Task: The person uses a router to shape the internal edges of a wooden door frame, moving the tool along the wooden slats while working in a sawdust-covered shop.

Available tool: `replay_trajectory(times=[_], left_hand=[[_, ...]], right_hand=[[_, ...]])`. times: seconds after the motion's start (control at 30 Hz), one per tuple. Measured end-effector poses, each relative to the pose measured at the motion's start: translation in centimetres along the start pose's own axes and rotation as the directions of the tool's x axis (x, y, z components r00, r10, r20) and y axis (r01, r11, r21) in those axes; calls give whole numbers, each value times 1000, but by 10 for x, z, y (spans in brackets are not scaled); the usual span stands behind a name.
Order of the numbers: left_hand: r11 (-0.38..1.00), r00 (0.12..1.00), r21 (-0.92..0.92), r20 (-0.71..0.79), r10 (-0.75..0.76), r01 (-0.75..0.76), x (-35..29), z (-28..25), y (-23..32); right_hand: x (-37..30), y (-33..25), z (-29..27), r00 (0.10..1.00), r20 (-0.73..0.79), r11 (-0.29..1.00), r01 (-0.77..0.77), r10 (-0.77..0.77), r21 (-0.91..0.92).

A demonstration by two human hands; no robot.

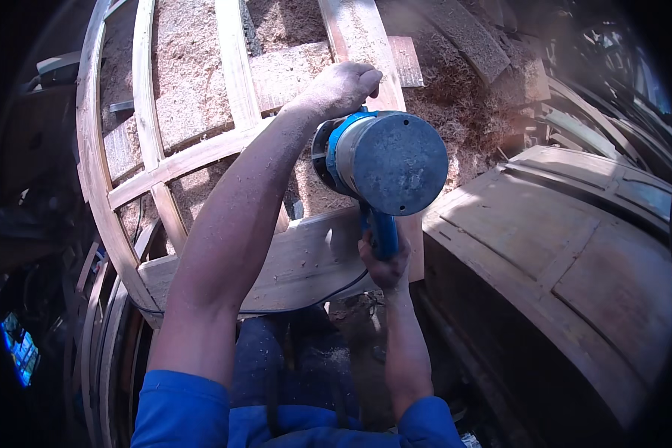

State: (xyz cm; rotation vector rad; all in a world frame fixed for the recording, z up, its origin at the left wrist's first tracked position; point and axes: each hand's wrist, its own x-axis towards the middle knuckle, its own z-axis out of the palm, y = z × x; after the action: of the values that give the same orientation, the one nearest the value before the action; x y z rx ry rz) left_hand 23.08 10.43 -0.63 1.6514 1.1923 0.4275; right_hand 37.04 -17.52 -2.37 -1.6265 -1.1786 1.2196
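A wood router (399, 163) with a round, dark grey motor top and blue fittings sits on the right part of a wooden frame (231, 67). My right hand (388, 265) is wrapped round its near blue handle. Beyond the motor, my left hand (345, 86) is closed at the router's far side, where the hand covers the grip. My left forearm crosses over the frame's slats. The bit and the cutting spot are hidden under the router's body. Pale dust clings to my hands and left forearm.
Wood shavings (190, 63) lie thick under the frame and to its right. A panelled wooden door (545, 231) lies at the right. Cut strips (597, 127) are heaped at the far right. A dark cord (313, 302) runs along the frame's near edge.
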Motion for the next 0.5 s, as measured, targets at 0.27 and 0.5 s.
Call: replay_trajectory(times=[0.27, 0.5], left_hand=[[999, 999, 37, -33, 18, -17, 22, -8, -9], [993, 996, 108, -62, 57, -50, 33, -26, -13]], right_hand=[[20, -10, 10, 999, -28, 997, -28, 30, 68], [39, -23, 16, 998, 0, 997, -56, 56, 61]])
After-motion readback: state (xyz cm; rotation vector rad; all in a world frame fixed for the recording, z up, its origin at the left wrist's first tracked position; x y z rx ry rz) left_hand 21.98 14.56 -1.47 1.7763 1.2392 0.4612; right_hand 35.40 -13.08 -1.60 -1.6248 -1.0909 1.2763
